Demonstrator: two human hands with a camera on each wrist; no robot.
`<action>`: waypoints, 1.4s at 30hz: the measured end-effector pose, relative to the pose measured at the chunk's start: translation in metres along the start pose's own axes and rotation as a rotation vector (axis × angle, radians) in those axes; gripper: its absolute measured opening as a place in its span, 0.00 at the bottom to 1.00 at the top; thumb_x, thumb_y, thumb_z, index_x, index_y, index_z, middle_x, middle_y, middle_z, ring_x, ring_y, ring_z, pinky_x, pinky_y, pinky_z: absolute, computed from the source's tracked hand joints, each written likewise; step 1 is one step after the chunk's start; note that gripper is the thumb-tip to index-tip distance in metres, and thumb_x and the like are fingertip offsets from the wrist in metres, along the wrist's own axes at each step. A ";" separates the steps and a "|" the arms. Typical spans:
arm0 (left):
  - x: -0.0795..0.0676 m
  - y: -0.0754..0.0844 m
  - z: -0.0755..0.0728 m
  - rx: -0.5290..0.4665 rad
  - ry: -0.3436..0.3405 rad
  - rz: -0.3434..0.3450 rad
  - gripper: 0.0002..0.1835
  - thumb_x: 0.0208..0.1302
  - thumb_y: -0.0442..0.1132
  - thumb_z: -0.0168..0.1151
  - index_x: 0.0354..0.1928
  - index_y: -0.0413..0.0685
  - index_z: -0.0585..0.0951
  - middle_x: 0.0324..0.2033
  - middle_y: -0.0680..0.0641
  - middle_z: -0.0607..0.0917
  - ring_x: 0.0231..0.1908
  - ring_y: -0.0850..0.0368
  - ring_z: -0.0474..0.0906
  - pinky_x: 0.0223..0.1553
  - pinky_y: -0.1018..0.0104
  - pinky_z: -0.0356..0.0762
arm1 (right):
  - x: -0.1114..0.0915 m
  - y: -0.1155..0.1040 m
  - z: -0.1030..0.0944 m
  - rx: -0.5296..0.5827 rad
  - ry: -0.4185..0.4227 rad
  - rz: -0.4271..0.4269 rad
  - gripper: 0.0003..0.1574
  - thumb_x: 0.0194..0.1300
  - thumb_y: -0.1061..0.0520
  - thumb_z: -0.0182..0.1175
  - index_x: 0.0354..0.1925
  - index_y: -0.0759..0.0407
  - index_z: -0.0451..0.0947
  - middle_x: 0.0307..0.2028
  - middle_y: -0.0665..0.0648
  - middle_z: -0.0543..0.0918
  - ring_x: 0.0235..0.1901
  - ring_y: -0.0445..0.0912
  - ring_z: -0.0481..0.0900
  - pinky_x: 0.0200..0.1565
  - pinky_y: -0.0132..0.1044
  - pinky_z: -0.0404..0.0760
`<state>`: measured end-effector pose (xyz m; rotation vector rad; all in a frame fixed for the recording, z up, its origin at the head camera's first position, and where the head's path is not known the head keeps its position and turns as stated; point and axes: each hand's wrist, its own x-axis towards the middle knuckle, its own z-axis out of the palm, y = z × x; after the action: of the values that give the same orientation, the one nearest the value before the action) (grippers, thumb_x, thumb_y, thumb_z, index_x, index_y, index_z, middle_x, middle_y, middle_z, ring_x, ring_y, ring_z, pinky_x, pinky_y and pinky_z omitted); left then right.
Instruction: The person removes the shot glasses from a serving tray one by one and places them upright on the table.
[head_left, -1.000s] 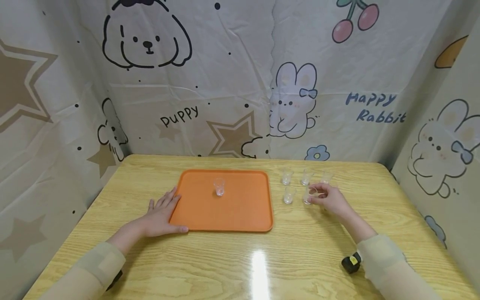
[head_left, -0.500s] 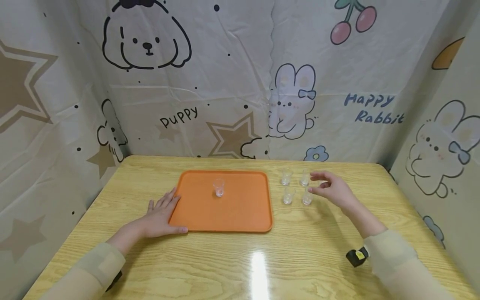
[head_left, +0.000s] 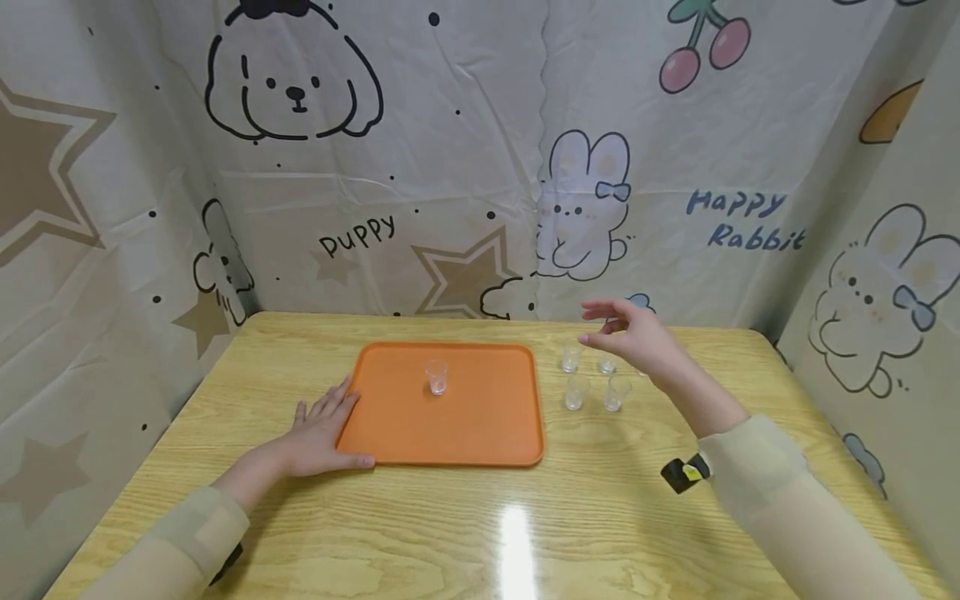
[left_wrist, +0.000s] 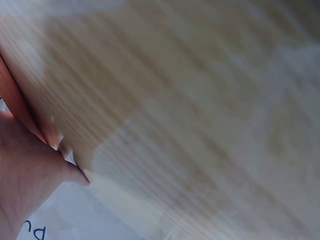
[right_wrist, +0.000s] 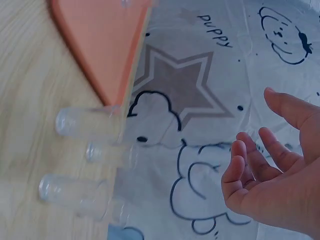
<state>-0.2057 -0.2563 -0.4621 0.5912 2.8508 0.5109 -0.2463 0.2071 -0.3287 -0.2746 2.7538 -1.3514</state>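
My left hand (head_left: 318,437) lies spread at the left side of the orange tray (head_left: 480,433), fingers along its edge and thumb at its front left corner. On the tray stands one small clear glass (head_left: 437,379). Raised above the back of a cluster of similar glasses, my right hand (head_left: 633,337) has loosely bent fingers, with a gap to the thumb. Nothing shows in that hand (right_wrist: 280,180) in the right wrist view. Two front glasses, one nearer the tray (head_left: 576,393) and one farther right (head_left: 617,393), stand upright. Behind them, the back row is partly hidden by my hand.
The pale wooden table (head_left: 420,533) is bounded by a printed cloth (head_left: 450,167) at the back and both sides. The glasses stand right of the tray, near the table's back edge. A black device (head_left: 684,475) is on my right wrist.
My right hand has let go of the front right glass, then lifted and moved back and left over the back row. My left hand and the tray have stayed put.
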 end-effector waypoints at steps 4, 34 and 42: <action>0.001 0.000 0.000 -0.003 -0.005 0.002 0.61 0.50 0.72 0.60 0.73 0.36 0.49 0.74 0.40 0.36 0.70 0.32 0.37 0.59 0.25 0.31 | 0.008 -0.017 0.012 0.058 -0.021 -0.040 0.33 0.60 0.53 0.66 0.62 0.55 0.69 0.57 0.59 0.76 0.44 0.50 0.72 0.42 0.37 0.75; 0.001 0.004 -0.002 0.008 -0.010 0.000 0.61 0.49 0.72 0.60 0.72 0.36 0.49 0.73 0.38 0.38 0.70 0.31 0.39 0.58 0.25 0.32 | 0.054 -0.018 0.179 0.241 -0.118 -0.082 0.30 0.58 0.56 0.67 0.58 0.59 0.73 0.55 0.62 0.78 0.52 0.57 0.74 0.54 0.45 0.72; 0.000 0.002 -0.003 -0.001 -0.005 0.002 0.61 0.49 0.71 0.61 0.72 0.36 0.49 0.73 0.37 0.38 0.70 0.31 0.39 0.58 0.24 0.32 | 0.065 -0.012 0.202 0.215 -0.182 -0.104 0.31 0.59 0.56 0.67 0.60 0.62 0.72 0.51 0.60 0.79 0.49 0.53 0.77 0.52 0.43 0.75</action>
<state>-0.2056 -0.2550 -0.4588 0.5947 2.8450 0.5110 -0.2818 0.0307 -0.4421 -0.5060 2.4535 -1.5477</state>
